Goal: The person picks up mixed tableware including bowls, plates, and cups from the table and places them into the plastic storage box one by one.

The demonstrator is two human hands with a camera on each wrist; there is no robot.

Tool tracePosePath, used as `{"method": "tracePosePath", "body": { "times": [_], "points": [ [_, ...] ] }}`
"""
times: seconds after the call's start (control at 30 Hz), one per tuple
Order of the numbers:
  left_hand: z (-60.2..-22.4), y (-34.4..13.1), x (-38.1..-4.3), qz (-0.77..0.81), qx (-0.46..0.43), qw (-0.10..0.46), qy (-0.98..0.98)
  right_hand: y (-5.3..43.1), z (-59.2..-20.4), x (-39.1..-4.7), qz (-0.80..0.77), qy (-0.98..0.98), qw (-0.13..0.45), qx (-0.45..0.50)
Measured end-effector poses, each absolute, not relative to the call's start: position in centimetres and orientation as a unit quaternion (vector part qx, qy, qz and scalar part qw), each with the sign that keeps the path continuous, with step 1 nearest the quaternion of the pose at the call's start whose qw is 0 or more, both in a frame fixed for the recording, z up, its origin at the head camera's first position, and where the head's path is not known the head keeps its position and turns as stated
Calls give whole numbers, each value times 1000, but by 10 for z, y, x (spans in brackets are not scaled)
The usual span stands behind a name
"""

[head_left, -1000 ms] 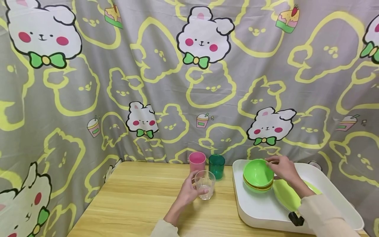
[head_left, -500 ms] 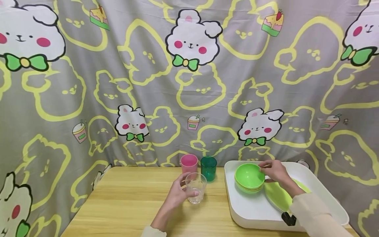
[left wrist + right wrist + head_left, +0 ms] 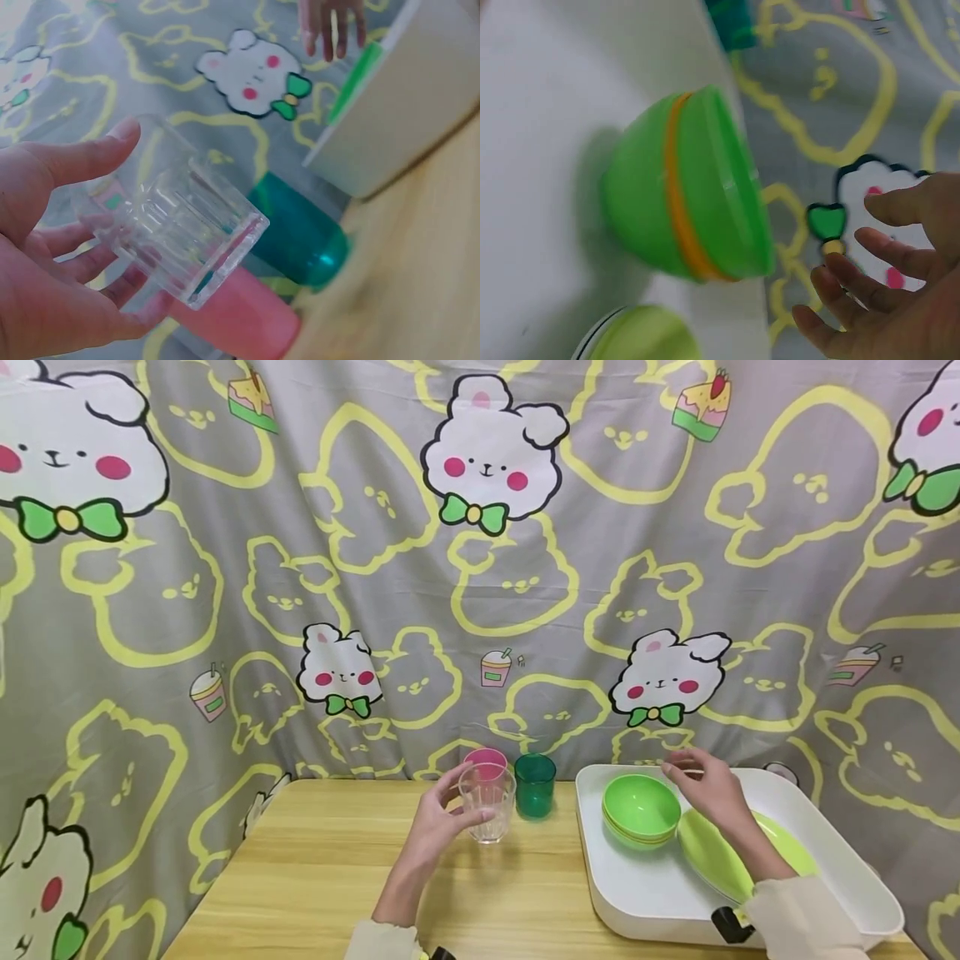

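A clear drinking glass (image 3: pixel 491 822) is gripped by my left hand (image 3: pixel 437 820), thumb on one side and fingers on the other. In the left wrist view the glass (image 3: pixel 176 217) is off the table, in front of a pink cup (image 3: pixel 244 315) and beside a green-teal cup (image 3: pixel 296 236). My right hand (image 3: pixel 708 789) hovers just right of a stack of bowls (image 3: pixel 641 810), green with an orange one between. The right wrist view shows the right hand's fingers (image 3: pixel 870 292) spread and apart from the bowls (image 3: pixel 682 187). A yellow-green plate (image 3: pixel 701 847) lies beside the stack.
The bowls and plate are in a white tray (image 3: pixel 611 897) on the right of the wooden table (image 3: pixel 300 877). A patterned grey curtain (image 3: pixel 420 593) hangs right behind the table's back edge. Black devices sit at both wrists.
My right hand has let go of the bowl stack's rim and moved slightly away. My left hand has raised the glass, which now overlaps the pink cup in the head view.
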State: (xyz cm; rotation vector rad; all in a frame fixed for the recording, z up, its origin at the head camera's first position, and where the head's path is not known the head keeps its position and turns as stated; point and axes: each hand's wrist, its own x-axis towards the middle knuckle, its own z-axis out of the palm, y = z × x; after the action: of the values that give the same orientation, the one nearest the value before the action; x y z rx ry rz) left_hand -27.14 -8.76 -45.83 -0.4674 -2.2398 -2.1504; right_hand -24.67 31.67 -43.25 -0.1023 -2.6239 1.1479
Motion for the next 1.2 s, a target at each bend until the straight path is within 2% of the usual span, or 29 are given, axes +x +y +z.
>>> {"method": "tracePosePath", "body": {
  "times": [0.57,1.2],
  "points": [
    [-435,-100,-274,-721,-138,46,-677,283,-414,-227,505,-839,201,22],
    [-430,-106,-273,-730,-158,52,-663,247,-413,-216,552,-793,246,78]
  ]
}}
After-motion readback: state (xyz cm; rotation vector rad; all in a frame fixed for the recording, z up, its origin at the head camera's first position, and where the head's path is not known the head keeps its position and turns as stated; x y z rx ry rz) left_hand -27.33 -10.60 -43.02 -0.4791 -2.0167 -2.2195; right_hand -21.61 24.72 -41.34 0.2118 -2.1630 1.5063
